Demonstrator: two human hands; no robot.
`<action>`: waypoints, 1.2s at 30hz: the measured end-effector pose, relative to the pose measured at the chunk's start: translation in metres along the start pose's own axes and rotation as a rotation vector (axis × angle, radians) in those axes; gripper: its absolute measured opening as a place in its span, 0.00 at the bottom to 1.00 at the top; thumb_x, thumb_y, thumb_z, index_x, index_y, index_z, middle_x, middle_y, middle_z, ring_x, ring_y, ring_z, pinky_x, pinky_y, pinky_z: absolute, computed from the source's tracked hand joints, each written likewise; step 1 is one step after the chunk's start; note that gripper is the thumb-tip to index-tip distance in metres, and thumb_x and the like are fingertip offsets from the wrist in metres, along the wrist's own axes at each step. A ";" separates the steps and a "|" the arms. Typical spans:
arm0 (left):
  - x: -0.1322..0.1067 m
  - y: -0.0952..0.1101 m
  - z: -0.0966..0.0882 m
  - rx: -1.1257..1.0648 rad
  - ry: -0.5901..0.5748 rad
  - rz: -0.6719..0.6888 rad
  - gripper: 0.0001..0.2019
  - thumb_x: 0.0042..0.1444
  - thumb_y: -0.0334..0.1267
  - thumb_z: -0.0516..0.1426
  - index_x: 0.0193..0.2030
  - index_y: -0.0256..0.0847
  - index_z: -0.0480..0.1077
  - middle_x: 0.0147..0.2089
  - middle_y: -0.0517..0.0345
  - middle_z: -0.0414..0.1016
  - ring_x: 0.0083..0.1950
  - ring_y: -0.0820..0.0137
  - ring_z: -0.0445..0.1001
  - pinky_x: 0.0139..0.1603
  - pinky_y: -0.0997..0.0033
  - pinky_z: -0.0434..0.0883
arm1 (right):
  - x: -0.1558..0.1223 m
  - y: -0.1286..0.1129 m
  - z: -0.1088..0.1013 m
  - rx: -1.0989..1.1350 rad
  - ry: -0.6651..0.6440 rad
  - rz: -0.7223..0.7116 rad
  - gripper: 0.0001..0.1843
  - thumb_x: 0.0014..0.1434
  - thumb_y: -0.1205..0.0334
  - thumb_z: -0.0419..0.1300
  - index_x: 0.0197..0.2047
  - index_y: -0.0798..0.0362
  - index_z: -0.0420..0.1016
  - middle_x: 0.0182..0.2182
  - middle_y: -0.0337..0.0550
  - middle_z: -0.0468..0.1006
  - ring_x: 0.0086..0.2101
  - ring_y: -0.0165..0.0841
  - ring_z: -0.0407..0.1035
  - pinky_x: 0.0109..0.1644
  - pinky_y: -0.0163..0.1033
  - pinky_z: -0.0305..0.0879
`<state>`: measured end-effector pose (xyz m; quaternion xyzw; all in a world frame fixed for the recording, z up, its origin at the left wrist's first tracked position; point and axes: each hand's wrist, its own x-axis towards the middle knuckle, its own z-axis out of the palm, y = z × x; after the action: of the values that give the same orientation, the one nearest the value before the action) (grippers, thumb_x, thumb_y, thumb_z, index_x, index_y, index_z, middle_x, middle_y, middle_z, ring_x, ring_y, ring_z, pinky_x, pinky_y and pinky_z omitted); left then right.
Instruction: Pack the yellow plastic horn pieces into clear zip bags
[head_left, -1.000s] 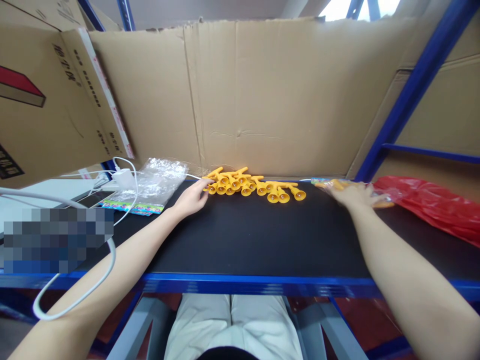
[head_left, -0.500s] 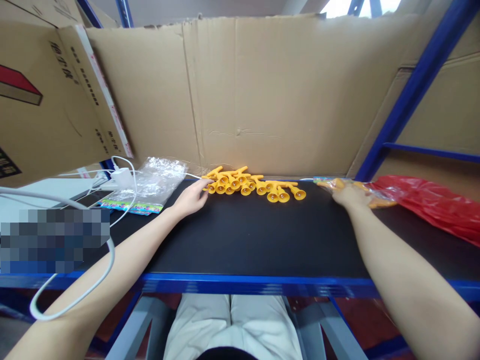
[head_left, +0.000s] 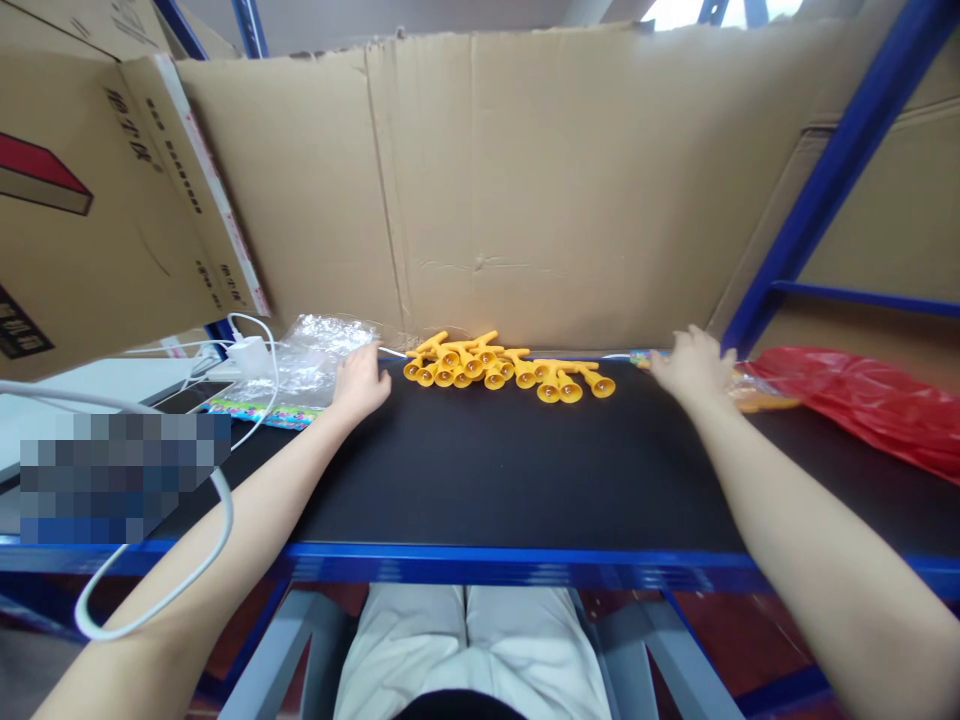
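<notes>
Dozen-plus yellow horns [head_left: 472, 368]; left hand [head_left: 361, 382] at clear plastic [head_left: 301, 370], right hand [head_left: 694, 370] over one bag [head_left: 765, 400]; grips unclear.

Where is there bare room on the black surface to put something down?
Bare: the black surface between the yellow horns, blue front rail, left forearm and right forearm. Crowded: left, with clear bag and white cable; right, around red bag.

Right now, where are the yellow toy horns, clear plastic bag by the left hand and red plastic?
Yellow toy horns [head_left: 495, 380]: head view, a central bell.
Clear plastic bag [head_left: 311, 360]: head view, its crinkled film.
Red plastic [head_left: 862, 400]: head view, its crumpled middle.
</notes>
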<state>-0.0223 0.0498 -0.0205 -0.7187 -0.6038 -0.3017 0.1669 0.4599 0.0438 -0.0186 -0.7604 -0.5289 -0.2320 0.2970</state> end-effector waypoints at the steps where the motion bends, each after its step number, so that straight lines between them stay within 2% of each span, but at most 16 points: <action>1: -0.001 -0.002 0.000 0.056 -0.016 -0.088 0.27 0.50 0.35 0.51 0.59 0.30 0.55 0.57 0.38 0.63 0.59 0.52 0.60 0.57 0.50 0.59 | 0.001 -0.006 -0.001 0.029 0.021 -0.044 0.25 0.55 0.58 0.50 0.54 0.62 0.63 0.59 0.61 0.57 0.57 0.48 0.51 0.57 0.59 0.43; 5: -0.004 -0.011 0.007 0.197 -0.195 -0.337 0.36 0.51 0.41 0.51 0.64 0.26 0.44 0.65 0.32 0.46 0.66 0.46 0.43 0.60 0.40 0.47 | 0.000 -0.031 -0.003 0.134 0.065 -0.241 0.24 0.55 0.58 0.50 0.53 0.61 0.65 0.57 0.59 0.60 0.56 0.47 0.55 0.57 0.56 0.50; 7: -0.004 -0.016 0.013 0.208 -0.302 -0.436 0.37 0.53 0.46 0.49 0.65 0.26 0.41 0.66 0.31 0.43 0.67 0.45 0.40 0.60 0.38 0.45 | -0.003 -0.042 -0.004 0.178 0.052 -0.360 0.23 0.55 0.58 0.51 0.52 0.59 0.66 0.56 0.58 0.62 0.55 0.46 0.57 0.56 0.54 0.52; 10: -0.003 -0.022 0.018 0.193 -0.426 -0.498 0.34 0.56 0.47 0.45 0.64 0.27 0.44 0.66 0.30 0.45 0.66 0.45 0.44 0.59 0.39 0.49 | -0.008 -0.056 -0.003 0.232 -0.015 -0.534 0.21 0.55 0.58 0.51 0.50 0.57 0.68 0.55 0.54 0.65 0.54 0.44 0.60 0.55 0.51 0.56; 13: -0.002 -0.025 0.017 0.165 -0.472 -0.435 0.29 0.57 0.41 0.44 0.64 0.29 0.45 0.64 0.31 0.51 0.63 0.47 0.54 0.56 0.45 0.57 | -0.013 -0.065 0.000 0.270 -0.080 -0.634 0.20 0.54 0.58 0.52 0.49 0.56 0.69 0.55 0.53 0.65 0.53 0.43 0.61 0.55 0.50 0.58; 17: -0.002 -0.025 0.008 0.191 -0.466 -0.371 0.32 0.52 0.31 0.47 0.65 0.32 0.42 0.58 0.34 0.61 0.55 0.50 0.66 0.49 0.55 0.66 | -0.018 -0.072 0.005 0.294 -0.136 -0.697 0.19 0.54 0.60 0.52 0.49 0.55 0.69 0.55 0.52 0.66 0.53 0.42 0.62 0.55 0.51 0.59; 22: -0.001 -0.024 0.003 0.253 -0.425 -0.306 0.31 0.51 0.26 0.46 0.64 0.31 0.46 0.49 0.34 0.70 0.50 0.52 0.71 0.45 0.57 0.68 | -0.020 -0.072 0.008 0.304 -0.185 -0.717 0.18 0.53 0.62 0.52 0.47 0.55 0.70 0.53 0.52 0.67 0.52 0.42 0.63 0.54 0.50 0.59; 27: 0.000 -0.026 0.004 0.246 -0.385 -0.237 0.30 0.49 0.23 0.46 0.63 0.28 0.49 0.44 0.33 0.72 0.47 0.53 0.73 0.45 0.58 0.68 | -0.020 -0.072 0.005 0.302 -0.224 -0.701 0.19 0.53 0.62 0.51 0.48 0.56 0.70 0.53 0.53 0.67 0.52 0.42 0.63 0.55 0.50 0.59; 31: 0.002 -0.026 -0.004 0.201 -0.284 -0.233 0.31 0.48 0.22 0.46 0.62 0.30 0.50 0.45 0.34 0.72 0.48 0.52 0.72 0.45 0.58 0.69 | -0.022 -0.073 0.001 0.293 -0.259 -0.690 0.19 0.53 0.63 0.51 0.48 0.57 0.70 0.54 0.53 0.67 0.52 0.41 0.63 0.55 0.50 0.58; 36: 0.006 -0.028 -0.018 0.115 -0.058 -0.227 0.33 0.48 0.23 0.47 0.63 0.35 0.49 0.56 0.39 0.65 0.52 0.56 0.70 0.51 0.57 0.67 | -0.021 -0.073 0.001 0.295 -0.268 -0.685 0.19 0.53 0.63 0.52 0.48 0.56 0.70 0.53 0.52 0.68 0.52 0.40 0.63 0.56 0.49 0.58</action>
<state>-0.0528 0.0491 -0.0062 -0.6434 -0.7022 -0.2625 0.1551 0.3841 0.0499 -0.0186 -0.5126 -0.8136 -0.1381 0.2369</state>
